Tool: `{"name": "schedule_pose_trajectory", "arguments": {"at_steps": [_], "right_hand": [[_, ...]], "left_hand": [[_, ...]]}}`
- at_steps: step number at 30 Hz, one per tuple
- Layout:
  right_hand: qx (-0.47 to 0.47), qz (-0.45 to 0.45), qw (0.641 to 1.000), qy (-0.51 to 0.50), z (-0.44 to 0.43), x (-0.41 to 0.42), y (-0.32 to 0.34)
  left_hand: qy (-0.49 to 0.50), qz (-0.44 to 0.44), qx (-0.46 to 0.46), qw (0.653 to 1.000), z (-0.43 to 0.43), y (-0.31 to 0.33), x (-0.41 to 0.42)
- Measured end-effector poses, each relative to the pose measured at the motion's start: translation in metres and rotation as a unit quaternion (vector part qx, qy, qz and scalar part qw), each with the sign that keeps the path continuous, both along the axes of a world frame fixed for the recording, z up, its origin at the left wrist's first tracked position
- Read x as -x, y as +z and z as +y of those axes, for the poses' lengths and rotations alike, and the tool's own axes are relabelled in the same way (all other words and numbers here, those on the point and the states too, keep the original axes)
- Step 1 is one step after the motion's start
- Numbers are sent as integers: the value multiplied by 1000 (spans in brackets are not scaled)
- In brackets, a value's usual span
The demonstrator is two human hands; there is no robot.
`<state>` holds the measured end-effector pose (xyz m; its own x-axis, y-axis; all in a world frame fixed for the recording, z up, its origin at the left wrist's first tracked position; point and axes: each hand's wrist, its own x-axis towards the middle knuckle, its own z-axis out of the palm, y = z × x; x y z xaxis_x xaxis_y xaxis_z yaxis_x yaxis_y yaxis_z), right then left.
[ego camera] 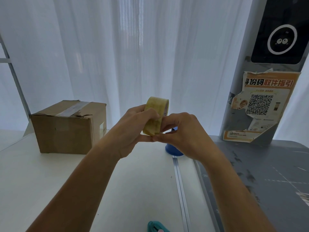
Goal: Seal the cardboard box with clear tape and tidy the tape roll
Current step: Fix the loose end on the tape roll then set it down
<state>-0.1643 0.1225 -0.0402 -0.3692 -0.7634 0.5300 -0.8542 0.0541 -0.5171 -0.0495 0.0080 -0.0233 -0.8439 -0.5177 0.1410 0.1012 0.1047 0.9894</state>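
Holding the tape roll [156, 114] up above the bench [50, 181], the left hand [133, 129] curls its fingers [150, 113] round the roll's near side. The right hand [184, 133] pinches the roll's lower edge, its fingertips touching those of the left. The cardboard box [66, 131] sits on the bench well to the left, with worn tape along its top seam. A blue object [172, 150] stands just behind the right hand, partly hidden

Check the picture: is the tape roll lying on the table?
No, the left hand and right hand hold the tape roll above the table.
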Motion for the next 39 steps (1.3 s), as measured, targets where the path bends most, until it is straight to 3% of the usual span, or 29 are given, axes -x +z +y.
{"name": "schedule_pose_trajectory", "arguments": {"at_steps": [14,39], "right_hand": [[-21,92,994,-60,-2,-5,0],[-27,47,998,-28,14,-11,16]], "left_hand": [[-28,12,-34,999,-1,-2,0],[-63,21,71,995,6,0,-5]]}}
